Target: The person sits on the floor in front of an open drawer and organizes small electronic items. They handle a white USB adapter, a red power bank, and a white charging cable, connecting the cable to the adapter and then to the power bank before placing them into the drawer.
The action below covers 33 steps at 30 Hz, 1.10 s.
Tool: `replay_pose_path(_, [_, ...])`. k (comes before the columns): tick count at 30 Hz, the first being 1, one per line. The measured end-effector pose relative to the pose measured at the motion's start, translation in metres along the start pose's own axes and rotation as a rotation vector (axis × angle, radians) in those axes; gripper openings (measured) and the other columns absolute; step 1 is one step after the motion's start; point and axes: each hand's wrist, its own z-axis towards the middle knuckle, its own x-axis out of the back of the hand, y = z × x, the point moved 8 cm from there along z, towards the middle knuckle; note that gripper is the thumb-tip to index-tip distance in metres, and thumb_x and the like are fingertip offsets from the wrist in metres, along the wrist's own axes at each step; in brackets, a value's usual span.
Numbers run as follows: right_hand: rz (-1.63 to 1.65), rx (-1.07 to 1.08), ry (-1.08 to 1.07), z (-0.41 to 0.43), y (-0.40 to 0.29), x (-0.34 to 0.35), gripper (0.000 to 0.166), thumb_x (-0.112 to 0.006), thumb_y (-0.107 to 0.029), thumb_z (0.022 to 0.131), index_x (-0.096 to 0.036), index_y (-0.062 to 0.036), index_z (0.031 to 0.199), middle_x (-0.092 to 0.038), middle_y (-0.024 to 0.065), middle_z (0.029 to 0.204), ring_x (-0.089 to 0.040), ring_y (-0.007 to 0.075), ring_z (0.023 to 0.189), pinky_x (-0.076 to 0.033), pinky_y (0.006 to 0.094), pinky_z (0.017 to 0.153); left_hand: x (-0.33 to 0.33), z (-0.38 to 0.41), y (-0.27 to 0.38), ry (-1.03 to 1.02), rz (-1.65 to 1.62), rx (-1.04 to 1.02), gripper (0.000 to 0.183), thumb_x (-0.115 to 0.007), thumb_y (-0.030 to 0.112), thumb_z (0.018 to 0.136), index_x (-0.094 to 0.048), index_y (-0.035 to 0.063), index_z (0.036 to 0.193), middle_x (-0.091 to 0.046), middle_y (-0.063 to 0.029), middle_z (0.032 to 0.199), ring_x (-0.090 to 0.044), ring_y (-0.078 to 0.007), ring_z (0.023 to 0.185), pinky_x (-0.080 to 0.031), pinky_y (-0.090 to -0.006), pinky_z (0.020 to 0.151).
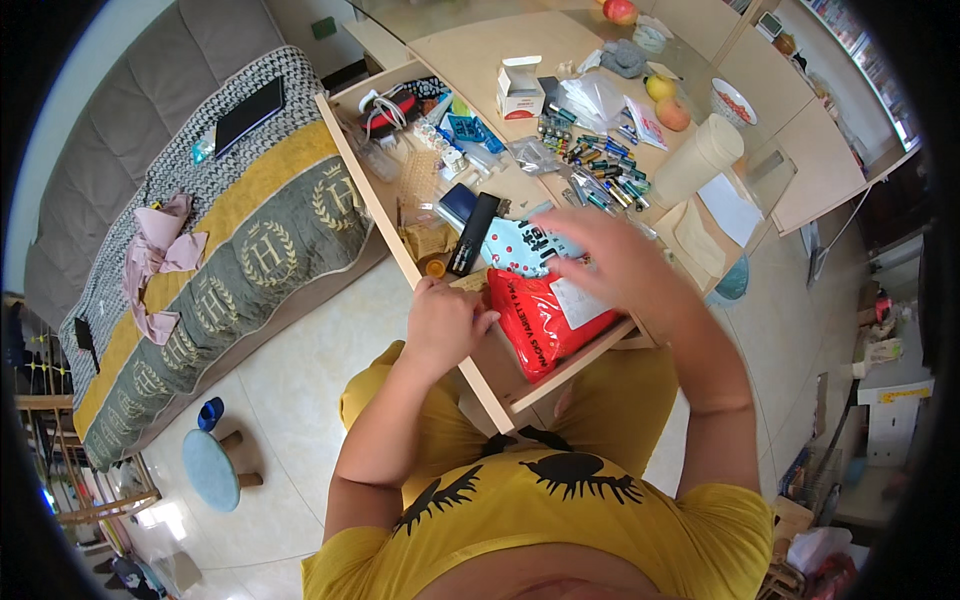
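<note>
My left hand grips the front board of a pulled-out wooden drawer, its fingers curled over the top edge. A small bluish bit shows by its thumb, too little to identify. Blurred, my right hand hovers over the drawer's right part with fingers apart and nothing visible in them. Beneath it lies a light-blue printed bag, partly hidden. Nearer me is a red plastic snack bag with a white label. A black case and a dark-blue box sit left of the blue bag.
Many loose batteries lie on the tabletop beside a small open carton, clear plastic bags and a cream cylinder. The drawer's far end holds a red-black pouch. A sofa and blue stool stand left.
</note>
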Motion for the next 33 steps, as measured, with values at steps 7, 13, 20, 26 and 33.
replay_pose_path(7, [-0.087,-0.069,0.15,-0.054,0.029,-0.102,0.031,-0.062,-0.016,0.077,-0.061,-0.0024,0.104,-0.059,0.0113,0.107,-0.052,0.0284,0.103,-0.041,0.0388,0.092,-0.017,0.033,-0.016,-0.042,0.165,0.203,0.016,-0.063,0.022,0.076,-0.067,0.0066,0.077,-0.065,-0.0103,0.069,-0.064,-0.0236,0.067,-0.049,-0.0365,0.066])
replay_pose_path(13, [-0.122,-0.082,0.14,-0.042,0.04,-0.123,0.029,-0.063,-0.017,0.075,-0.064,-0.0036,0.101,-0.06,0.0086,0.11,-0.049,0.0265,0.11,-0.035,0.0404,0.099,-0.066,0.098,-0.062,-0.396,0.433,0.315,0.023,-0.062,0.023,0.078,-0.067,0.0049,0.09,-0.067,-0.011,0.092,-0.066,-0.0273,0.084,-0.053,-0.0347,0.071])
replay_pose_path(20, [-0.134,-0.041,0.136,-0.045,0.039,-0.126,0.031,-0.066,-0.02,0.072,-0.064,-0.0043,0.098,-0.059,0.0106,0.108,-0.046,0.0276,0.111,-0.031,0.0427,0.101,-0.101,0.123,-0.074,-0.654,0.41,0.361,0.033,-0.064,0.022,0.072,-0.067,0.0074,0.101,-0.064,-0.0105,0.107,-0.062,-0.0242,0.101,-0.051,-0.0356,0.08])
replay_pose_path(26, [-0.168,-0.03,0.117,-0.044,0.032,-0.121,0.032,-0.067,-0.019,0.072,-0.063,-0.0042,0.099,-0.057,0.0107,0.11,-0.047,0.028,0.11,-0.033,0.043,0.1,-0.082,0.123,-0.084,-0.582,0.201,0.454,0.044,-0.069,0.03,0.065,-0.066,0.001,0.098,-0.065,-0.0157,0.102,-0.063,-0.0279,0.095,-0.051,-0.0364,0.079])
replay_pose_path(33, [0.224,-0.069,0.063,-0.029,0.007,-0.116,0.058,-0.07,-0.032,0.074,-0.05,-0.0005,0.119,-0.048,0.017,0.124,-0.044,0.0343,0.114,-0.033,0.0448,0.099,0.028,0.138,-0.145,-0.188,0.115,0.415,0.039,-0.068,0.031,0.067,-0.066,0.0035,0.094,-0.064,-0.0181,0.097,-0.062,-0.0308,0.091,-0.05,-0.0391,0.08])
